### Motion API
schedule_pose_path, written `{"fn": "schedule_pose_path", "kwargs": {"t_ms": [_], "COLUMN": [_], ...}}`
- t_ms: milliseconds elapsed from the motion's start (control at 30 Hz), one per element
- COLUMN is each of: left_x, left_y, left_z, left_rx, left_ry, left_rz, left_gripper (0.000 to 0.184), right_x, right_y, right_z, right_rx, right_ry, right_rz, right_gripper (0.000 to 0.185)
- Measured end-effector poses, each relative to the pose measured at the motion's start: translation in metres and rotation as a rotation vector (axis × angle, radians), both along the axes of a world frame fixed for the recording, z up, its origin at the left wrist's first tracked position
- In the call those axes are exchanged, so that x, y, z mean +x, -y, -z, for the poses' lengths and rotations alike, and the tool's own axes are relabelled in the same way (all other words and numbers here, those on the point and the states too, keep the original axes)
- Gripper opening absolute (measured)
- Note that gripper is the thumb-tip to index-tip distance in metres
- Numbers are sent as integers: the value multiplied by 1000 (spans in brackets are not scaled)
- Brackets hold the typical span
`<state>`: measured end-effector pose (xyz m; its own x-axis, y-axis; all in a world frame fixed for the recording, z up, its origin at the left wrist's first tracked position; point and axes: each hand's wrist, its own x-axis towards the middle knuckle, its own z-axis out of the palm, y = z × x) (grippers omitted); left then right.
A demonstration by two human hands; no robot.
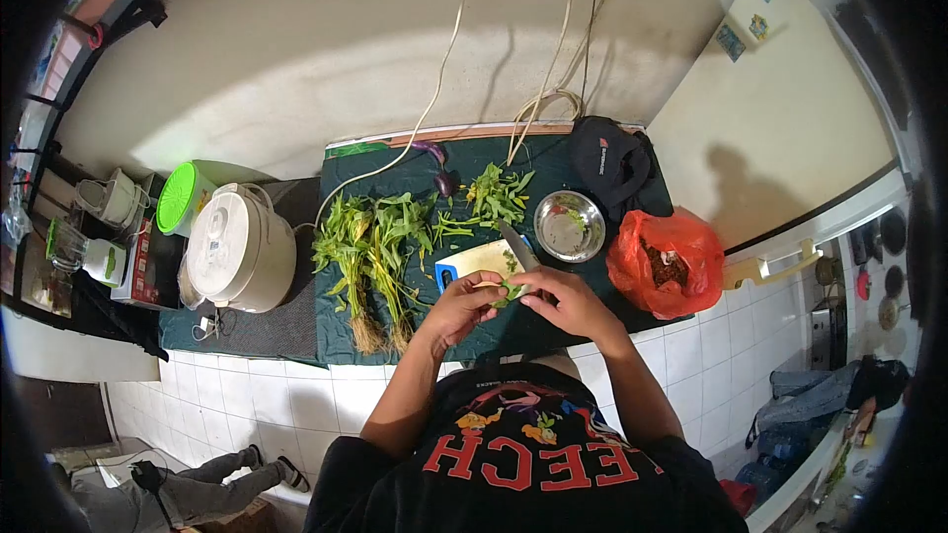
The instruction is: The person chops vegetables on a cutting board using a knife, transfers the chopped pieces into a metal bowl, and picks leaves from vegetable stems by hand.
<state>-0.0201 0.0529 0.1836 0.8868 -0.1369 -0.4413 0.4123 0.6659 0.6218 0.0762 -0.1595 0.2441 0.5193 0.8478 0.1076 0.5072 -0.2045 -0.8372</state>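
Note:
My left hand (466, 308) and my right hand (565, 302) meet over the near edge of a white cutting board (476, 261) with a blue handle. Between their closed fingers is a small green leafy piece (511, 290). A knife blade (517, 245) slants across the board just beyond my right hand; its handle is hidden, so I cannot tell if that hand grips it. Cut greens (499, 195) lie behind the board. Bunches of rooted leafy greens (380, 247) spread to the left. To the right stands a steel bowl (570, 226) with some leaf bits inside.
On the dark green cloth (459, 156) lie a purple eggplant (442, 178), a dark cap (610, 163) and an open red plastic bag (642, 281). A white rice cooker (237, 249) and a green-lidded container (178, 199) stand left. Another person's legs (222, 474) show at lower left.

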Motion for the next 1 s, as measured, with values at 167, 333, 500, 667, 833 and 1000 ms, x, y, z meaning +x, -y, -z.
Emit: {"fn": "schedule_pose_path", "kwargs": {"t_ms": [167, 333, 500, 667, 833, 1000], "left_x": [-4, -8, -12, -16, -18, -26], "left_y": [-5, -4, 4, 5, -1, 9], "left_z": [-3, -2, -13, -15, -18, -19], "left_rx": [-45, 53, 310, 388, 424, 337], "left_ry": [4, 159, 326, 384, 552, 606], "left_rz": [108, 90, 18, 35, 142, 12], "left_gripper": [23, 21, 18, 17, 25, 41], "right_x": [4, -3, -12, -24, -28, -31], "right_y": [-6, -6, -4, -7, -6, -6], "right_z": [2, 3, 11, 9, 5, -3], "right_rx": [93, 103, 162, 218, 234, 303], "right_ry": [125, 72, 68, -96, -319, -167], "right_rz": [-84, -60, 101, 205, 206, 246], "right_gripper": [23, 16, 15, 13, 12, 11]}}
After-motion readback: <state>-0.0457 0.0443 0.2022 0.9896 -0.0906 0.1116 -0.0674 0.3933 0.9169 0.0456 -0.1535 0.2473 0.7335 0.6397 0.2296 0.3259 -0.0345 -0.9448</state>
